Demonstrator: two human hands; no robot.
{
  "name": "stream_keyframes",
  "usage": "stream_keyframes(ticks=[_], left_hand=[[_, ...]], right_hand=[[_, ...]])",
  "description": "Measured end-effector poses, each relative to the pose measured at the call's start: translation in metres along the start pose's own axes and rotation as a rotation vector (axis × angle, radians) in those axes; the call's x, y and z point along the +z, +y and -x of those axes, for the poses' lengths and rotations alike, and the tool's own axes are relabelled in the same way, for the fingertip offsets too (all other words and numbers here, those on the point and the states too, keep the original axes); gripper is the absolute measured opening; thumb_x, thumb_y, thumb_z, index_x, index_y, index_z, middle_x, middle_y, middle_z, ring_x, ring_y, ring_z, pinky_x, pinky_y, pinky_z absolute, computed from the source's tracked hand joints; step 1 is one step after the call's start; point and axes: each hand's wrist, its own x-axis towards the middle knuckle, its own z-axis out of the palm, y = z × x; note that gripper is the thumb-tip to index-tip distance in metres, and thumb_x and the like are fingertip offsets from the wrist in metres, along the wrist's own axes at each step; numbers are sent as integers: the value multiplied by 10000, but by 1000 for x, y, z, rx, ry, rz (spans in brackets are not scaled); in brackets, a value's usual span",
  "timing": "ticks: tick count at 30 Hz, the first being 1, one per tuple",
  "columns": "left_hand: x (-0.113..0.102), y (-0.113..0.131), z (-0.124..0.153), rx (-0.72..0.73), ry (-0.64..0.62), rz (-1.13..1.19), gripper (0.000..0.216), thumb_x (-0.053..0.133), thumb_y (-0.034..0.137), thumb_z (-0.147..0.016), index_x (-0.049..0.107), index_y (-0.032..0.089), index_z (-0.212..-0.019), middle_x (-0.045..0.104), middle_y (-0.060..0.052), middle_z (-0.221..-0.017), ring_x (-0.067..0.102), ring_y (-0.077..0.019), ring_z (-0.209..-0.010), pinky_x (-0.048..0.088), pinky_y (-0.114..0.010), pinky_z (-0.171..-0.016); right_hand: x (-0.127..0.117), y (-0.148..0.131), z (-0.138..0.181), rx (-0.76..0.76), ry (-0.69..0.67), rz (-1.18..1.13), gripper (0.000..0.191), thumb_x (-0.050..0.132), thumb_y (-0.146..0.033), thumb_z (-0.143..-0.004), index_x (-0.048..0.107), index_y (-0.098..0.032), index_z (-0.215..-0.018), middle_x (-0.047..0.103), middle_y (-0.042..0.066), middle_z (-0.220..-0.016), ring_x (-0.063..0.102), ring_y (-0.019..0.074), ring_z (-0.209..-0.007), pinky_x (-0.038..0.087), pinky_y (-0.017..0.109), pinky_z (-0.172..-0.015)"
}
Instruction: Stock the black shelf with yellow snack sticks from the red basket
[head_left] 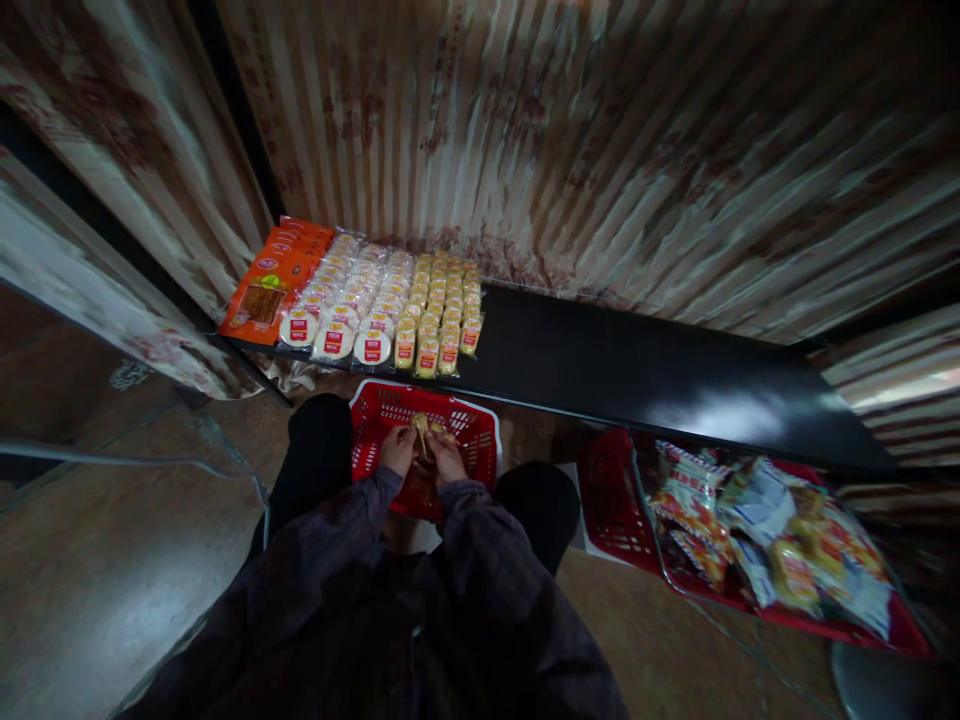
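My left hand (398,450) and my right hand (448,456) are close together inside a red plastic basket (361,445) between my knees. Their fingers are closed around small yellow wrapped snack packets (421,432), partly hidden by the hands. How many packets are held I cannot tell. Beyond the basket, on the black shelf (585,350), rows of yellow snack packets (427,352) stand beside rows of round white wrapped cakes (333,340). An orange bag (270,285) lies at the left end of these rows.
A second red basket (615,500) sits at the right, below the shelf edge, piled with bagged snacks (757,500). Striped curtains (525,150) hang behind the shelf. A pale cable (172,460) crosses at the left, and my knees flank the basket between them.
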Motion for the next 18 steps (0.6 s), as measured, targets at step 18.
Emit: stream_keyframes(ticks=[18], left_hand=[[-8, 13, 5, -121, 34, 383, 213, 498, 273, -810, 582, 178, -981, 671, -59, -998, 664, -181, -913, 539, -272, -696]], right_hand=[[-2, -5, 7, -224, -206, 136, 461, 858, -386, -529, 750, -217, -944, 744, 10, -919, 666, 164, -822, 525, 345, -861]])
